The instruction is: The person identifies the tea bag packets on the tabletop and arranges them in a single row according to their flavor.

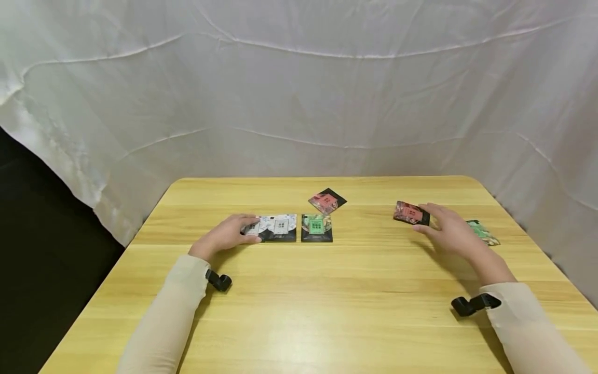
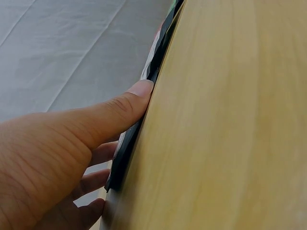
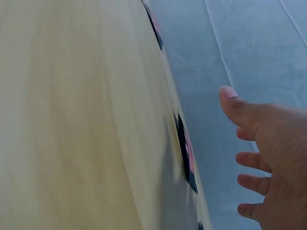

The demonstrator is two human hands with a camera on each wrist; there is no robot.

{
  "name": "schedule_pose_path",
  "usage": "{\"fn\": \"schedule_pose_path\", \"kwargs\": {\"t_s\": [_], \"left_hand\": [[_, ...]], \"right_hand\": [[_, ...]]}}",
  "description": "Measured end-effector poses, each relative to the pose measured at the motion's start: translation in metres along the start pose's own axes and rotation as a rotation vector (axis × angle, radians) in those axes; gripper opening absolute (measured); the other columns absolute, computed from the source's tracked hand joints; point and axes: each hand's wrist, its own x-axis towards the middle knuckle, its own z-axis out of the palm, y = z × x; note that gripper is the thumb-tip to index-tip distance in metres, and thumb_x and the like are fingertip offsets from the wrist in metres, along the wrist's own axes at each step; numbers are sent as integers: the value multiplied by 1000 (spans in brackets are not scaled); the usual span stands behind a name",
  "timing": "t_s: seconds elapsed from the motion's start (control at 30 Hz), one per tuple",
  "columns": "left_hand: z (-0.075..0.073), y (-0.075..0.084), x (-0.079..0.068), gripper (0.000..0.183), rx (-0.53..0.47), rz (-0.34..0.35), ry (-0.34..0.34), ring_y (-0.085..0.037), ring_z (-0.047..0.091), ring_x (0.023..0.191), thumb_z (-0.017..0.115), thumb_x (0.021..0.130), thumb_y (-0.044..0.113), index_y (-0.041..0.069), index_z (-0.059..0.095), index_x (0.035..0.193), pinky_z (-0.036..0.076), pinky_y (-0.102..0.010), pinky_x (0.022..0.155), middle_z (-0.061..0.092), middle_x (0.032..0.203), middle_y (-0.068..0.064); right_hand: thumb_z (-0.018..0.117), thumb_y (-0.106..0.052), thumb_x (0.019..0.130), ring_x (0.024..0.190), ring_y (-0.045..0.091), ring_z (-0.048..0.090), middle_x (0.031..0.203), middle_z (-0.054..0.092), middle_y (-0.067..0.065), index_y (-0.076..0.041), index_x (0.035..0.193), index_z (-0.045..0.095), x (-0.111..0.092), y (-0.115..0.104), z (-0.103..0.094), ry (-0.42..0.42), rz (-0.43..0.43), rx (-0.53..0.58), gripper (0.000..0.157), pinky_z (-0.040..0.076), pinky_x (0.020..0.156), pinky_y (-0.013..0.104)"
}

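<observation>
My left hand holds the left one of two white-and-black flat packets that lie side by side on the table. Its thumb lies along the packet's near edge, and the other fingers reach over the far side. To their right lies a green-labelled packet. My right hand hovers just above a red-labelled packet, thumb and fingers spread. In the right wrist view that red packet rests on the table, apart from the hand.
Another red-labelled packet lies turned at an angle behind the green one. Partly behind my right wrist is a second green packet. The wooden table ends at a hanging pale cloth.
</observation>
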Motion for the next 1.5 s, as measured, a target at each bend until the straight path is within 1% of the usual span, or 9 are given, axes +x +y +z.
{"fn": "schedule_pose_path", "kwargs": {"t_s": [0.17, 0.33, 0.63, 0.8, 0.9, 1.07, 1.13, 1.37, 1.5], "left_hand": [[0, 1, -2, 72, -1, 4, 2, -31, 26, 128, 56, 78, 56, 18, 37, 137, 22, -49, 103, 32, 140, -7], [2, 0, -3, 71, -1, 2, 1, -30, 24, 129, 56, 79, 54, 18, 37, 137, 21, -49, 104, 32, 141, -7], [2, 0, -3, 70, 2, 0, 7, -31, 25, 128, 56, 79, 54, 19, 37, 137, 22, -50, 103, 32, 141, -7], [1, 1, -3, 71, 5, 5, 6, -31, 25, 128, 55, 79, 55, 19, 37, 137, 22, -50, 103, 32, 141, -7], [0, 1, -3, 70, 1, 1, 6, -31, 25, 128, 56, 80, 54, 19, 37, 137, 22, -50, 103, 32, 140, -7], [0, 2, -4, 70, -5, 2, 5, -31, 25, 128, 57, 80, 53, 18, 37, 137, 22, -50, 103, 32, 140, -8], [0, 2, -4, 70, -6, -4, 5, -31, 24, 128, 56, 79, 54, 19, 37, 137, 22, -50, 103, 32, 141, -7], [0, 2, -2, 71, 1, 2, 9, -31, 25, 128, 56, 79, 55, 18, 37, 137, 22, -50, 103, 32, 140, -7], [0, 3, -2, 71, -1, 3, 8, -31, 25, 128, 55, 79, 55, 18, 37, 137, 22, -50, 103, 32, 141, -7]], "right_hand": [[49, -53, 84, 123, 50, 17, 142, 15, 27, -13, 144, 17, -5, 21, -7, -39, 38, 43, 79, 16, 93, 66], [50, -53, 84, 122, 52, 15, 140, 16, 31, -7, 143, 15, -10, 40, -11, -48, 55, 66, 83, 16, 93, 66], [54, -52, 82, 114, 55, 25, 132, 28, 34, -1, 138, 28, -15, 68, -13, 19, 91, -14, 81, 23, 87, 67], [55, -56, 79, 111, 55, 28, 129, 32, 35, 1, 135, 33, -17, 80, -12, 13, 127, -38, 83, 25, 85, 67], [54, -59, 79, 109, 56, 29, 128, 32, 37, 0, 136, 32, -19, 84, -12, -15, 165, -41, 85, 25, 84, 68], [48, -63, 79, 101, 59, 33, 123, 31, 41, -1, 137, 29, -22, 84, -14, -67, 219, -73, 88, 30, 78, 67], [46, -64, 79, 99, 59, 35, 122, 32, 42, 0, 136, 30, -23, 83, -15, -79, 220, -85, 87, 32, 76, 65], [38, -58, 87, 104, 59, 33, 124, 34, 38, 3, 132, 38, -24, 82, -13, -90, 174, -118, 76, 29, 80, 68], [38, -61, 85, 104, 59, 33, 124, 35, 37, 2, 132, 38, -25, 83, -13, -92, 201, -107, 78, 29, 80, 68]]}}
